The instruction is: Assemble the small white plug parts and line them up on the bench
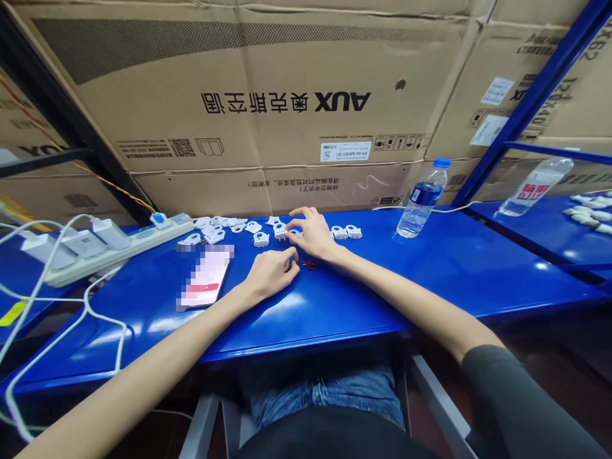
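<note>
My right hand [313, 234] is above the blue table with its fingers spread apart. Its fingertips are at the right edge of a small white plug with a ring handle [279, 230]; whether they touch it, I cannot tell. More such plugs are partly hidden behind this hand. Lower and to the left, my left hand [273, 274] is close to the tabletop, its fingers curled together; anything inside them is hidden. Tiny red and dark pieces [310, 264] lie between the two hands. Several more white plugs [216, 234] lie in a loose cluster at the left, and others [352, 232] stand at the right.
A phone [208, 280] lies left of my left hand. White chargers and cables occupy a power strip [138, 241] at far left. Water bottles stand [423, 199] and lean [535, 186] at the right. Large cardboard boxes [287, 64] rise behind the blue tabletop [382, 280].
</note>
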Demonstrator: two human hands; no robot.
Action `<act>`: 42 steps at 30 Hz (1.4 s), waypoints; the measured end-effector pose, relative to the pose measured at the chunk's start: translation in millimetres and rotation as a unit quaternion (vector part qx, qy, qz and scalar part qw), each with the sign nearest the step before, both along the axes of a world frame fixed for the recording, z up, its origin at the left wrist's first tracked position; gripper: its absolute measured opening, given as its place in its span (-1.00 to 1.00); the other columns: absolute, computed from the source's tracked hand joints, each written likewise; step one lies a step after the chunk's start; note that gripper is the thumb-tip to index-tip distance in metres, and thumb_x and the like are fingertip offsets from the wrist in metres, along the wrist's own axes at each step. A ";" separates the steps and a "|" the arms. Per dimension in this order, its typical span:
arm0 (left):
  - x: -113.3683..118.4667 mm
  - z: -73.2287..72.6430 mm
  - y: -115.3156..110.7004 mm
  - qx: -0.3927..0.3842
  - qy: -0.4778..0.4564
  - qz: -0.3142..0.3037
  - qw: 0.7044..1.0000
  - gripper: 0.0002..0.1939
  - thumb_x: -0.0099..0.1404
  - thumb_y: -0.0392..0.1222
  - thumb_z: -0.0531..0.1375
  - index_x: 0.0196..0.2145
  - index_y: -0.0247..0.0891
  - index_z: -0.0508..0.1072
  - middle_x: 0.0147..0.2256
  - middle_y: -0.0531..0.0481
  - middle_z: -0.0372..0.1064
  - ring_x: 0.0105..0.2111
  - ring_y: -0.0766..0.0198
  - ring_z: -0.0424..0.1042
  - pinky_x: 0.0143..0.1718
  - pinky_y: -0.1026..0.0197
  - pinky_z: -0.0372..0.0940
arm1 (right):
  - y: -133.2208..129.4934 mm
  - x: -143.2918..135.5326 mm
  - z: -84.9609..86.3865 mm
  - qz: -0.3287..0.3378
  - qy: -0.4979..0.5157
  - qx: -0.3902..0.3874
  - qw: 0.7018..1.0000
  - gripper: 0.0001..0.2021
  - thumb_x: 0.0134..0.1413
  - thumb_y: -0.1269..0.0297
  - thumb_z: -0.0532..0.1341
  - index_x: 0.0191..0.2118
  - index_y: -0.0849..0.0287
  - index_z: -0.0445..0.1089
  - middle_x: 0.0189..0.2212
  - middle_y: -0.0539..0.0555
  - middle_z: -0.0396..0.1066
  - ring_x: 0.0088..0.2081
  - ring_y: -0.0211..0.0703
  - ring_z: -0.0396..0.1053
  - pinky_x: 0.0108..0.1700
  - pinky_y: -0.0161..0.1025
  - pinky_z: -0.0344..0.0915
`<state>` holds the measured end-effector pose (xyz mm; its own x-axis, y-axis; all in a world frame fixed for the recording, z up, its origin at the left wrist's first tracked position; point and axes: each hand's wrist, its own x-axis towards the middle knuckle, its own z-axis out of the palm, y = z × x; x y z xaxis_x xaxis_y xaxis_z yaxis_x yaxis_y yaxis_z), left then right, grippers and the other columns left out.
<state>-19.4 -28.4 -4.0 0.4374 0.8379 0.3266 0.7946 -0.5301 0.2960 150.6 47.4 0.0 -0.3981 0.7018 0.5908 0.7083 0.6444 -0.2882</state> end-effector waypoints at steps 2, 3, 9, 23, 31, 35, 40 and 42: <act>-0.1 0.9 -0.5 -0.008 0.000 -0.004 1.000 -0.89 0.30 -0.25 0.12 -0.32 -0.17 0.45 -0.60 0.11 0.30 -0.55 0.23 0.32 -0.45 0.21 -0.01 | 7.2 -7.4 -1.9 -0.008 -0.015 -0.025 1.000 -0.86 0.29 0.17 0.31 -0.20 0.04 0.63 0.13 0.11 0.43 0.17 0.10 0.28 0.17 0.07 0.28; -0.1 1.2 -0.7 -0.010 0.002 -0.007 1.000 -0.90 0.30 -0.25 0.12 -0.31 -0.17 0.45 -0.60 0.11 0.30 -0.56 0.23 0.32 -0.45 0.21 0.00 | 9.9 -10.6 -3.3 -0.012 -0.023 -0.034 0.999 -0.87 0.28 0.18 0.31 -0.21 0.03 0.63 0.13 0.10 0.43 0.16 0.10 0.28 0.17 0.07 0.28; -0.7 -0.3 -0.1 0.008 0.018 -0.007 1.000 -0.89 0.29 -0.26 0.12 -0.29 -0.18 0.46 -0.59 0.09 0.32 -0.54 0.22 0.34 -0.45 0.21 0.01 | 11.1 -19.7 -14.8 -0.018 -0.040 -0.048 0.998 -0.90 0.25 0.20 0.35 -0.23 0.06 0.62 0.13 0.13 0.44 0.17 0.11 0.28 0.21 0.09 0.26; -2.8 -2.1 -5.8 0.177 -0.119 -0.047 0.976 -0.81 0.33 -0.18 0.07 -0.40 -0.20 0.42 -0.67 0.16 0.16 -0.67 0.38 0.12 -0.49 0.28 0.11 | 10.1 -38.5 3.5 0.043 -0.074 -0.028 0.996 -0.77 0.24 0.12 0.37 -0.04 0.04 0.61 0.15 0.12 0.46 0.19 0.09 0.27 0.24 0.05 0.23; -2.6 -4.5 -4.5 0.241 -0.110 -0.102 0.959 -0.81 0.36 -0.25 0.09 -0.43 -0.21 0.40 -0.68 0.18 0.17 -0.68 0.40 0.15 -0.52 0.29 0.10 | 14.8 -60.2 -1.7 0.063 -0.115 -0.051 0.990 -0.85 0.23 0.16 0.38 -0.14 0.06 0.64 0.11 0.12 0.47 0.17 0.09 0.27 0.27 0.07 0.19; -2.4 -4.6 -2.7 0.295 -0.151 -0.117 0.936 -0.86 0.33 -0.33 0.14 -0.40 -0.23 0.40 -0.68 0.24 0.11 -0.69 0.44 0.11 -0.55 0.33 0.07 | 13.6 -52.2 -1.4 0.091 -0.086 -0.021 0.992 -0.90 0.25 0.27 0.35 -0.16 0.07 0.62 0.12 0.11 0.48 0.18 0.05 0.27 0.28 0.05 0.18; -3.0 -3.9 -0.4 0.296 -0.201 -0.081 0.930 -0.89 0.33 -0.34 0.16 -0.36 -0.23 0.43 -0.67 0.27 0.03 -0.70 0.47 0.05 -0.55 0.36 0.08 | 4.4 -20.4 10.3 0.083 -0.020 0.090 0.992 -0.88 0.29 0.25 0.29 -0.15 0.09 0.59 0.14 0.13 0.47 0.17 0.07 0.27 0.23 0.04 0.22; -3.9 -3.8 1.0 0.270 -0.218 -0.065 0.936 -0.91 0.33 -0.32 0.16 -0.33 -0.23 0.44 -0.66 0.28 0.00 -0.70 0.47 0.04 -0.54 0.36 0.08 | -0.8 -2.5 15.0 0.083 -0.021 0.137 0.987 -0.87 0.30 0.25 0.27 -0.14 0.09 0.57 0.13 0.14 0.47 0.17 0.07 0.29 0.24 0.05 0.22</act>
<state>-23.3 -27.4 -7.9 0.2507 0.4489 0.8577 0.5793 -0.7794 0.2386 148.1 46.6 15.0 -0.5220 0.4419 0.7296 0.5946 0.8018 -0.0602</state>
